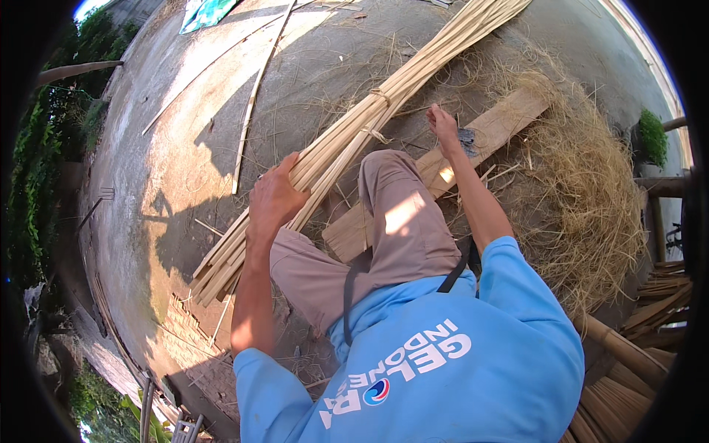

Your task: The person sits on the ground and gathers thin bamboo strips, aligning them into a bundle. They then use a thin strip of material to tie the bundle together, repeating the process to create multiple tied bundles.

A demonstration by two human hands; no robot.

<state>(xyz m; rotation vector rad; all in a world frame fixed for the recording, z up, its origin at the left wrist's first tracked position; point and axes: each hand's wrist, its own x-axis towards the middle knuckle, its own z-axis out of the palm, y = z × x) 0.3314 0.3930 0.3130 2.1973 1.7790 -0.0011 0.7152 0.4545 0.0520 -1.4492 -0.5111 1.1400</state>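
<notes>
A long bundle of pale split bamboo strips (pixel 425 70) slants from the top of the view down to the lower left, beside my knees. Thin ties (pixel 378 96) bind it around the middle. My left hand (pixel 275 193) grips the bundle's nearer part, thumb on one side and fingers over the other. To the right of the bundle, my right hand (pixel 443 127) is raised with its fingers curled together; whatever they hold, if anything, cannot be made out. Below that wrist lies a wooden board (pixel 513 118) with a dark patch or piece (pixel 467 139) on it.
A heap of fine straw-like shavings (pixel 583 192) spreads to the right of the board. Loose long strips (pixel 258 81) lie on the concrete floor at the upper left. A woven mat piece (pixel 188 325) is at the lower left; bamboo poles (pixel 620 347) stand at the lower right.
</notes>
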